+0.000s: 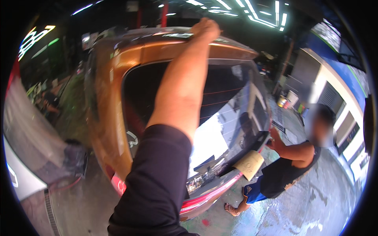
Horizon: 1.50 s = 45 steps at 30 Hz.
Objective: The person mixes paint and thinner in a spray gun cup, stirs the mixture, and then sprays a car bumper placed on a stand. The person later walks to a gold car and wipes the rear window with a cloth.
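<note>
My left arm stretches up and forward across the back of an orange car [114, 74]. At its end, my left hand [206, 30] is closed at the rear edge of the car's roof, above the spoiler [157, 52]. Whatever is in the fingers, if anything, is hidden or too small to tell. Beneath the forearm lies the dark rear window [224, 90], with a bright white patch on its lower half. My right hand is out of the picture.
A person [291, 169] in a dark sleeveless top and blue shorts stands right of the car, hands near its side. A tan sheet [250, 165] hangs at the rear corner. Containers [285, 100] stand farther right; translucent sheeting [31, 129] covers something left.
</note>
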Each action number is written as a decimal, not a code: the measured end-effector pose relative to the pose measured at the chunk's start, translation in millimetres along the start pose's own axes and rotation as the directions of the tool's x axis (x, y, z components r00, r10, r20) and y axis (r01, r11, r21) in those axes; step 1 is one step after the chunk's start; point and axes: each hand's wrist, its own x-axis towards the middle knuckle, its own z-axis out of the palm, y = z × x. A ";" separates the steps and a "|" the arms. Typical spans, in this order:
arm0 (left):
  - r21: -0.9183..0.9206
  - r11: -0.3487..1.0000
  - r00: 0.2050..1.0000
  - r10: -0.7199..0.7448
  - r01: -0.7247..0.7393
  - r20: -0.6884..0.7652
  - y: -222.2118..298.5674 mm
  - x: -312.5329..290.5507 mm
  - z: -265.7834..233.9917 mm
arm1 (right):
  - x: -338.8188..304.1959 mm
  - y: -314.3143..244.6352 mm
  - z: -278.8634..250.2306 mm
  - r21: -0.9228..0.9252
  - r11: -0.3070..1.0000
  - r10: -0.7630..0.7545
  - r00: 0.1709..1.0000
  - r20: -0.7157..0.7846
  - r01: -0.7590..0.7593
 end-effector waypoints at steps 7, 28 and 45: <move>-0.342 0.937 0.997 0.067 -0.071 -0.025 -4.3 0.0 -3.7 | 20.1 -84.0 -119.6 0.140 0.967 -0.185 0.965 -0.185 0.212; -0.644 -0.042 0.160 0.954 -0.764 -0.253 92.1 -367.4 -89.7 | -109.9 -410.1 -393.0 0.587 -0.402 -0.565 0.314 -0.763 0.703; -0.058 0.739 0.741 0.666 -0.671 -0.086 -33.6 -137.4 -128.2 | -114.4 -354.1 -412.0 0.078 0.179 -0.194 0.113 -0.975 0.981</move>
